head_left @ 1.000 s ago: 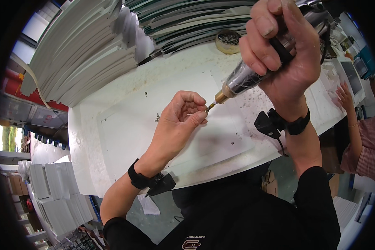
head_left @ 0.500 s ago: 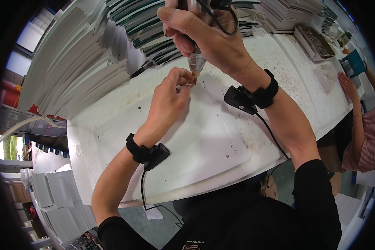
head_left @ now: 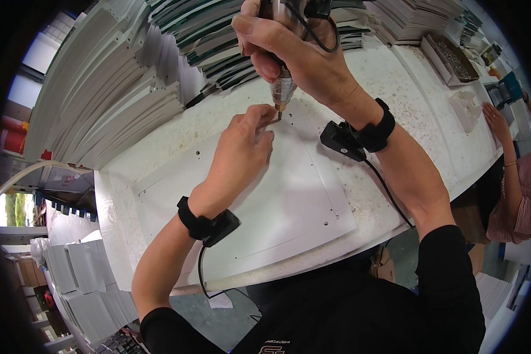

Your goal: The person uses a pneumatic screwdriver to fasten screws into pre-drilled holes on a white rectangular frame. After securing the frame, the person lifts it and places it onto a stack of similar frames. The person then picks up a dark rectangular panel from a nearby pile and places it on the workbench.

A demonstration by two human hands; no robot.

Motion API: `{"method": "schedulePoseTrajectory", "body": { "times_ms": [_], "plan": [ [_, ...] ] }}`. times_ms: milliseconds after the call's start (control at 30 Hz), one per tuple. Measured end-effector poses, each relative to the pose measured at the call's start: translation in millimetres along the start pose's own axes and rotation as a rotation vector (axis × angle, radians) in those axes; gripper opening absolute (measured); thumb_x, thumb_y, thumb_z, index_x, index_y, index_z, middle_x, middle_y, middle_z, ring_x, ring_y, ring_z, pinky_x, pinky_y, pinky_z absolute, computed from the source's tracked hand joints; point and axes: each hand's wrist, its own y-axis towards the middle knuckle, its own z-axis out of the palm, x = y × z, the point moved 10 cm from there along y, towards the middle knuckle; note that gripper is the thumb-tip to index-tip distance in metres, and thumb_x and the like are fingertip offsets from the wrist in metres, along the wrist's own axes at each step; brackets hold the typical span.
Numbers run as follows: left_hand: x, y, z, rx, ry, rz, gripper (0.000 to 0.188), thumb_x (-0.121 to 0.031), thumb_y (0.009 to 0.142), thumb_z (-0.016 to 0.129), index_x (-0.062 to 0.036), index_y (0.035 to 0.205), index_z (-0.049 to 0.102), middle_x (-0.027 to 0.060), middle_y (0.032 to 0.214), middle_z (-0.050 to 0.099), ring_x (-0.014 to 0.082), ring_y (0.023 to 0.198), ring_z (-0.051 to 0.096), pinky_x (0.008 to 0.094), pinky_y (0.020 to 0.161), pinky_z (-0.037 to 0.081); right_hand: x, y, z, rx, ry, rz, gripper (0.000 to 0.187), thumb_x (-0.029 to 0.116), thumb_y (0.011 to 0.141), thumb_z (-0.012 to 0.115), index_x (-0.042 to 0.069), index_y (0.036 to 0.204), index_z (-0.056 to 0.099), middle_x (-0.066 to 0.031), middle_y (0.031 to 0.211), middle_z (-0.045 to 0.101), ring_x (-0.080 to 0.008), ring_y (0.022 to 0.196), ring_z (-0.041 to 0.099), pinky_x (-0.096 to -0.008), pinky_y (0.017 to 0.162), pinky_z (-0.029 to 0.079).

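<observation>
An electric screwdriver (head_left: pixel 283 89) points downward, gripped in my right hand (head_left: pixel 315 65). Its bit meets the far edge of a flat white panel (head_left: pixel 283 183), close to a small dark hole. My left hand (head_left: pixel 236 150) rests on that panel with fingers stretched toward the bit and thumb apart from them. The fingertips are right beside the bit; whether they touch a screw there is too small to make out. Small holes and dark screw-like dots mark the panel. Black straps with small black boxes and cables sit on both my wrists.
Tall stacks of white panels (head_left: pixel 109 88) stand at the left, and green-edged sheets (head_left: pixel 206 35) pile up behind. A tray of small metal parts (head_left: pixel 451 59) sits at the far right of the white table (head_left: pixel 389 76). Beyond it another person's hand (head_left: pixel 498 124) rests near the table edge.
The screwdriver and my right hand have moved slightly down and right. My left hand's thumb has spread from its fingers. The panel has shifted a little toward me and right.
</observation>
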Motion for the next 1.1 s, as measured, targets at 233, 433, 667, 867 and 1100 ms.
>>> {"method": "schedulePoseTrajectory", "body": {
  "times_ms": [233, 433, 667, 867, 1100],
  "plan": [
    [-36.8, -25.3, 19.6, 0.120, 0.623, 0.294, 0.052, -0.018, 0.096, 0.065, 0.0075, 0.140, 0.053, 0.0261, 0.151, 0.050, 0.0426, 0.142, 0.044, 0.0498, 0.118, 0.037, -5.4, 2.1, 3.7, 0.087, -0.065, -0.013, 0.026, 0.023, 0.103, 0.065, 0.012, 0.081, 0.059, 0.0071, 0.061, 0.051, -0.0026, 0.051, 0.046, -0.0224, 0.046, 0.036],
    [-50.0, -22.4, 14.9, 0.109, 0.627, 0.290, 0.049, -0.017, 0.092, 0.066, 0.0064, 0.134, 0.059, 0.0230, 0.133, 0.060, 0.0383, 0.125, 0.055, 0.0496, 0.111, 0.040, -11.5, -1.6, 9.3, 0.101, -0.165, 0.088, 0.027, 0.022, 0.103, 0.065, 0.012, 0.079, 0.057, 0.0069, 0.061, 0.051, -0.0027, 0.051, 0.046, -0.0232, 0.046, 0.035],
    [-53.8, -22.9, 16.1, 0.086, 0.625, 0.361, 0.043, -0.015, 0.089, 0.067, 0.0049, 0.127, 0.062, 0.0187, 0.125, 0.063, 0.0339, 0.112, 0.059, 0.0467, 0.105, 0.044, -18.3, -4.5, 7.4, 0.082, -0.102, 0.074, 0.024, 0.028, 0.091, 0.076, 0.010, 0.081, 0.065, 0.0023, 0.058, 0.057, -0.0046, 0.049, 0.053, -0.0229, 0.046, 0.043],
    [-48.6, -31.1, -4.0, 0.088, 0.537, 0.340, 0.034, -0.013, 0.093, 0.066, 0.0004, 0.124, 0.066, 0.0150, 0.117, 0.068, 0.0322, 0.107, 0.062, 0.0425, 0.101, 0.047, 33.5, -5.7, 21.9, 0.041, 0.035, -0.003, 0.018, 0.020, 0.102, 0.066, 0.008, 0.088, 0.062, 0.0018, 0.066, 0.057, -0.0040, 0.049, 0.049, -0.0224, 0.045, 0.039],
    [-13.3, -105.8, -76.7, -0.140, 0.505, -0.015, 0.020, -0.005, 0.092, 0.070, -0.0046, 0.112, 0.073, 0.0099, 0.106, 0.072, 0.0293, 0.101, 0.066, 0.0379, 0.087, 0.053, 70.5, -29.0, -2.1, -0.028, 0.132, -0.135, 0.033, 0.031, 0.101, 0.065, 0.006, 0.082, 0.054, -0.0058, 0.069, 0.060, -0.0076, 0.040, 0.047, -0.0244, 0.038, 0.042]
  ]
}}
